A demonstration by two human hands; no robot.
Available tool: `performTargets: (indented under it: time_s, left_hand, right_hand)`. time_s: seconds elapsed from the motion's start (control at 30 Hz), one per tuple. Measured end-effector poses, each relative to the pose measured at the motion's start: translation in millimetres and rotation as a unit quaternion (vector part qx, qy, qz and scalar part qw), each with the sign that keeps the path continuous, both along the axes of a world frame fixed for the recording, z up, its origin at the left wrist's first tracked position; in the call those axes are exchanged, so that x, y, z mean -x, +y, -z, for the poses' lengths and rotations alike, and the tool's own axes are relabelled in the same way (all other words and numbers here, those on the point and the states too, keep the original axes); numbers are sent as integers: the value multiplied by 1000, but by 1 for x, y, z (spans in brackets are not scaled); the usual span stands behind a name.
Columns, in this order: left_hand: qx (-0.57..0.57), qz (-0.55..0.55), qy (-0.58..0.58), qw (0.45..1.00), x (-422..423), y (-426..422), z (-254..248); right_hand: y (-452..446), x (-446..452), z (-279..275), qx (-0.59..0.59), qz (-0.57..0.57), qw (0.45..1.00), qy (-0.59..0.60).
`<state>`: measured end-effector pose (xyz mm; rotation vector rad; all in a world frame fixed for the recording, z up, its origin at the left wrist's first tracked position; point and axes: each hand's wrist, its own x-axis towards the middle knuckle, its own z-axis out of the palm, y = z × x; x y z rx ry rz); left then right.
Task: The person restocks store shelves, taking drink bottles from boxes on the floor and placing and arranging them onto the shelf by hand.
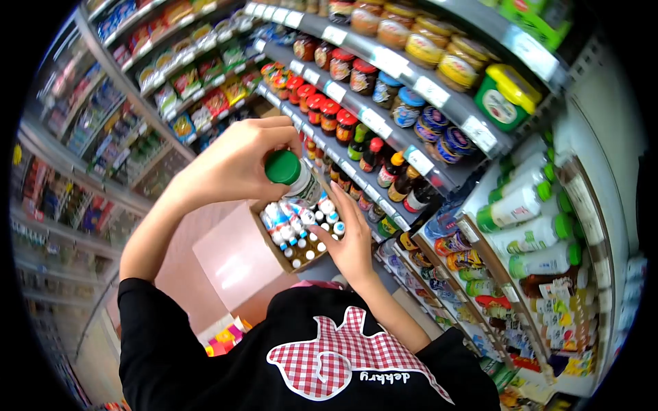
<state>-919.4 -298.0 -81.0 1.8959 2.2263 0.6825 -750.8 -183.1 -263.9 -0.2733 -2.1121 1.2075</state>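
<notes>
My left hand [236, 159] is closed around a bottle with a green cap [282, 167], its clear or pale body tilted toward the right. Part of the label shows; its print is too small to read. Close to the bottle's lower end, my right hand [351, 246] has its thumb and fingers apart, with nothing gripped. Whether its fingertips touch the bottle I cannot tell. Below both hands stands an open cardboard box [269, 241] holding several small bottles [308, 254] with white and blue caps, some under plastic wrap.
Shelves to the right carry red-lidded jars [330, 115], sauce bottles [391, 168], yellow-lidded jars [460, 65] and a green tub with a yellow lid [506, 99]. Green-capped bottles [510, 209] fill the far right rack. Glass-door coolers [89, 116] line the left. A colourful packet [226, 337] lies low.
</notes>
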Motion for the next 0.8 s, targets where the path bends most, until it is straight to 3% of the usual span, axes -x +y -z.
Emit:
performTargets:
  time_s: [0.2,0.27,0.37,0.57,0.8]
  left_hand:
    - [-22,181,72,981,-30,35,-106]
    - [-7,187,-24,982,-40,49,-128]
    - [4,237,-47,970,-67,71,-158]
    - [56,332,-102,936,-131,129,-191]
    - [4,454,-105,885,-237,189,-209]
  right_hand:
    - [12,-27,-47,-103,134,982,89]
    - [19,-39,-58,-116,171,964,167]
    - [22,-63,-74,-173,209,927,259]
    - [27,-124,-103,-189,313,881,299]
    - [43,-223,-135,-215,452,815,292]
